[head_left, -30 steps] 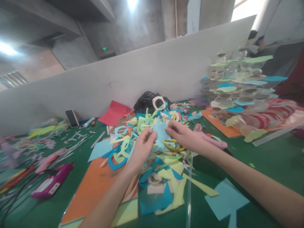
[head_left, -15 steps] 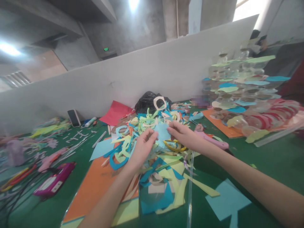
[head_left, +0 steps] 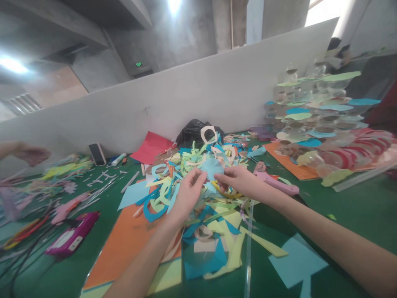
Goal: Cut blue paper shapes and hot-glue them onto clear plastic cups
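Observation:
A small light blue paper piece (head_left: 212,167) with a rounded edge is held up between my two hands, above a heap of cut paper scraps (head_left: 192,161). My left hand (head_left: 191,187) is pinched at its lower left edge. On the other side, the fingers of my right hand (head_left: 237,180) close on its lower right edge. Just under my right hand lies a yellow loop-shaped thing (head_left: 228,192), partly covered. A pink-handled tool (head_left: 279,184) rests right of that hand.
Another person's hand (head_left: 32,154) reaches in at far left. Below it are a pink glue gun (head_left: 66,209) and a magenta box (head_left: 72,235) with cables. A phone (head_left: 97,154) leans on the wall. At right, clear cups with paper layers (head_left: 310,111) stand stacked. Blue paper (head_left: 297,260) lies front right.
The blue paper has turned in my hands and now shows a rounded top. My right hand has shifted slightly down and left. Another person's hand has come in at left.

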Motion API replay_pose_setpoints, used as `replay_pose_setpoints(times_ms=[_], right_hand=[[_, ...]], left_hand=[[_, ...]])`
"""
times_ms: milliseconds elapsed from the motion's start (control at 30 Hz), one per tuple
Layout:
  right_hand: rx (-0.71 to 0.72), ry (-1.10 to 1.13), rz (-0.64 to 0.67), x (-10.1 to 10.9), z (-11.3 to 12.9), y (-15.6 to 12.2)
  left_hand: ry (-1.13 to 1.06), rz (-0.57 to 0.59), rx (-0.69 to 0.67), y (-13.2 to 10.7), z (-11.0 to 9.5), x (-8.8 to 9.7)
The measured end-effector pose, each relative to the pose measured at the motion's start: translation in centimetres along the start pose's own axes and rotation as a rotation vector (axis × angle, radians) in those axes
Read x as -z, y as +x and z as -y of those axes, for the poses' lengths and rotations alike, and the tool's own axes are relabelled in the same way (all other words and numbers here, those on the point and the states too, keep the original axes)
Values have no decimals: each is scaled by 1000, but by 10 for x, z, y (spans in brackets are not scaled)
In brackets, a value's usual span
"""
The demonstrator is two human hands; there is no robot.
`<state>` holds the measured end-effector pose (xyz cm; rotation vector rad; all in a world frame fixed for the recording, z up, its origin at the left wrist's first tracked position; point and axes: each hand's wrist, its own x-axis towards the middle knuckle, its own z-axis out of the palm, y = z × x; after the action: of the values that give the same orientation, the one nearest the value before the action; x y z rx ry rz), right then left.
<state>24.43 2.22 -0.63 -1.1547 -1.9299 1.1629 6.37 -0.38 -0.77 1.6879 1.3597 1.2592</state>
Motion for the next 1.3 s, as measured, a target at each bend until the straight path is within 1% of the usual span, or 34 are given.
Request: replay_pose_setpoints(times_ms=[167, 367, 500, 600, 700, 833, 933, 1000, 1033, 1100, 1167, 1233, 1300], right_hand=[[-11, 30, 7, 3, 5, -2], [23, 64, 33, 3, -2, 0], [56, 66, 42, 5, -2, -1], [62, 35, 40, 7, 1, -3], [51, -7, 25, 8, 2, -4], [28, -49, 59, 8, 3, -6], [38, -143, 28, 6, 1, -4], [110, -273, -22, 6, -2, -2], [171, -352, -49, 7, -4, -1], [307, -519, -78, 9, -9, 1], [411, -671, -76, 12, -11, 0], [449, -749, -60, 16, -10, -3], [422, -717, -30, 18, -7, -8]], left_hand=[[23, -1, -4, 1, 1, 1], [32, 12, -24, 1, 1, 4], [33, 22, -32, 0, 1, 5], [56, 32, -25, 0, 1, 5], [125, 48, -25, 1, 1, 6], [157, 24, -27, 3, 2, 8], [180, 35, -45, 4, 3, 10], [238, 56, -117, 6, 5, 14], [283, 76, -188, 7, 7, 17], [399, 128, -390, 9, 10, 25], [544, 180, -611, 12, 13, 33], [693, 200, -770, 13, 15, 41], [812, 189, -879, 14, 15, 47]])
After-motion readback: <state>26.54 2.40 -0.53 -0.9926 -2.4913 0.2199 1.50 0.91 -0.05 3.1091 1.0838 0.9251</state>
